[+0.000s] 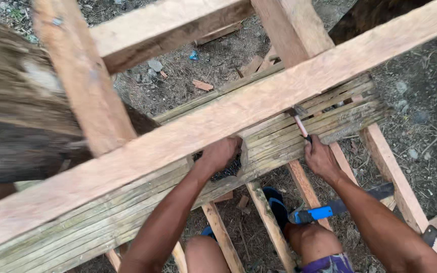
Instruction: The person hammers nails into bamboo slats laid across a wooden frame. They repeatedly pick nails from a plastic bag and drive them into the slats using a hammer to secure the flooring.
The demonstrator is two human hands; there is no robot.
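Right hand [321, 159], fingers clamped on a small hammer with pinkish handle and dark metal head [298, 121]; head sits on the flat panel of split bamboo slats [299, 139], just below the long pale timber beam [203, 126] running diag. across. Left hand [219, 154] gripping the beam's lower edge, fingers curled together round it, partly hidden behind. Blue-handled saw w/ dark blade [340, 206] lies on the wooden frame rails [304, 187] below the right forearm. Dirt ground [431, 101] underneath.

An outdoor building site: rough timber beams [238, 108] and split-bamboo slats [299, 136] stand over bare, litter-strewn ground [421, 116], a saw [340, 207] lying below.
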